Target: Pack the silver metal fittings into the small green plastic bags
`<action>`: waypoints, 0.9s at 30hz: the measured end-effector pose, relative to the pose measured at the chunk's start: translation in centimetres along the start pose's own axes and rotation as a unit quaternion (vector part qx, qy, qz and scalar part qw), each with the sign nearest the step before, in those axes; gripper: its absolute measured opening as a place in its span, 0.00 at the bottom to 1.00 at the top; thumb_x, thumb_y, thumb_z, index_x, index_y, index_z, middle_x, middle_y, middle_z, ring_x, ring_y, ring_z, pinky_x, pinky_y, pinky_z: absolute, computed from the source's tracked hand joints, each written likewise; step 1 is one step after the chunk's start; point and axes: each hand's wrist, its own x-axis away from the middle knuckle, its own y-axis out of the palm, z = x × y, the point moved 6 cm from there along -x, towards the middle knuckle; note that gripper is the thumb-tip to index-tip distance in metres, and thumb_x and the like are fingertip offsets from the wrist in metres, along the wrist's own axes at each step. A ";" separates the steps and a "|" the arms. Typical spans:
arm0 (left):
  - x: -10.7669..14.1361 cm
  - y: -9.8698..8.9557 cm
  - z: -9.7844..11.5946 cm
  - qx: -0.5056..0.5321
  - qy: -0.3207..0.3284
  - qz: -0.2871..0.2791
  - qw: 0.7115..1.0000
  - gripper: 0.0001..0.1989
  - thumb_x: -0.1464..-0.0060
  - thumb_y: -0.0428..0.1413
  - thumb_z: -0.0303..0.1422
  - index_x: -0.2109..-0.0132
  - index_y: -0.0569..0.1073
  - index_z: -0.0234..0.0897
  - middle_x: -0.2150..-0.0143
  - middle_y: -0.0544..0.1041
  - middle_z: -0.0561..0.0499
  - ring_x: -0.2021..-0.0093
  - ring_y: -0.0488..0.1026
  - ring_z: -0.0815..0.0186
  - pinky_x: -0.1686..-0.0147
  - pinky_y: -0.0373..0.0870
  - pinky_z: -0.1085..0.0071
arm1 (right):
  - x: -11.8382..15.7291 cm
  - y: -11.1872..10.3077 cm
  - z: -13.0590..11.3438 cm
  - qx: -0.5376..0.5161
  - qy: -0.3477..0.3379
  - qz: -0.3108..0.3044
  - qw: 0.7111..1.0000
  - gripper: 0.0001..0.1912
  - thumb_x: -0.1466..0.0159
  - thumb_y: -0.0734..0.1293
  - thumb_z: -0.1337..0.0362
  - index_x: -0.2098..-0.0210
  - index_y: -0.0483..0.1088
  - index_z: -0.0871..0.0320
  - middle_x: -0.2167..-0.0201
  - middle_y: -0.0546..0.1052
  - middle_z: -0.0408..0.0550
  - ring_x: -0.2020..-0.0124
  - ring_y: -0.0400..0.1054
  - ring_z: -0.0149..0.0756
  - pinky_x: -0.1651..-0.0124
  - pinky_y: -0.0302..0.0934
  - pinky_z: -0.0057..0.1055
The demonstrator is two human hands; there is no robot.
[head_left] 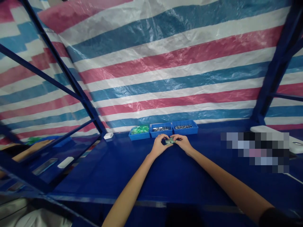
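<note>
Between my two hands is a small flat green piece that looks like a circuit board, raised a little over the blue table. My left hand pinches its left side between thumb and fingers. On the opposite edge, the fingertips of my right hand are closed on the same board. Just beyond my hands stand three blue bins: one with green pieces, a middle one with small metal parts, and a right one also with small metal parts. Fine detail on the board is too small to make out.
A small white box sits by the left frame post. At far left, another person's arm reaches past a phone and a white object. A white device lies at right beside a pixelated patch. Striped sheeting hangs behind.
</note>
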 end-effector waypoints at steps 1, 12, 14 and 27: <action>-0.1 -0.2 0.3 -0.007 0.014 0.004 1.000 0.13 0.60 0.63 0.39 0.67 0.72 0.38 0.65 0.75 0.50 0.63 0.70 0.64 0.62 0.63 0.69 | 0.1 0.1 0.0 -0.008 0.011 -0.004 1.000 0.13 0.54 0.70 0.54 0.78 0.70 0.58 0.66 0.77 0.48 0.60 0.71 0.41 0.51 0.61 0.39; 0.2 -12.9 -4.0 -0.059 -0.075 0.306 0.947 0.12 0.47 0.51 0.39 0.59 0.67 0.37 0.67 0.72 0.52 0.69 0.71 0.69 0.66 0.66 0.73 | 0.7 1.2 -0.6 -0.016 0.129 -0.053 0.990 0.29 0.47 0.68 0.52 0.49 0.63 0.56 0.76 0.74 0.42 0.70 0.71 0.34 0.69 0.63 0.29; 0.4 -15.7 -5.2 -0.111 -0.073 0.313 0.940 0.11 0.48 0.52 0.39 0.60 0.68 0.37 0.64 0.72 0.50 0.68 0.71 0.68 0.66 0.67 0.72 | 0.6 1.5 -0.6 -0.003 0.131 -0.066 0.989 0.27 0.47 0.67 0.52 0.50 0.63 0.56 0.76 0.74 0.42 0.70 0.71 0.34 0.71 0.62 0.28; -3.4 -16.8 -9.8 -0.426 -0.137 -0.037 0.894 0.07 0.51 0.52 0.28 0.70 0.74 0.42 0.64 0.78 0.49 0.58 0.72 0.58 0.54 0.58 0.62 | 0.3 2.0 -0.2 -0.005 0.132 -0.083 0.988 0.27 0.46 0.67 0.52 0.51 0.63 0.56 0.76 0.74 0.43 0.74 0.67 0.31 0.73 0.58 0.26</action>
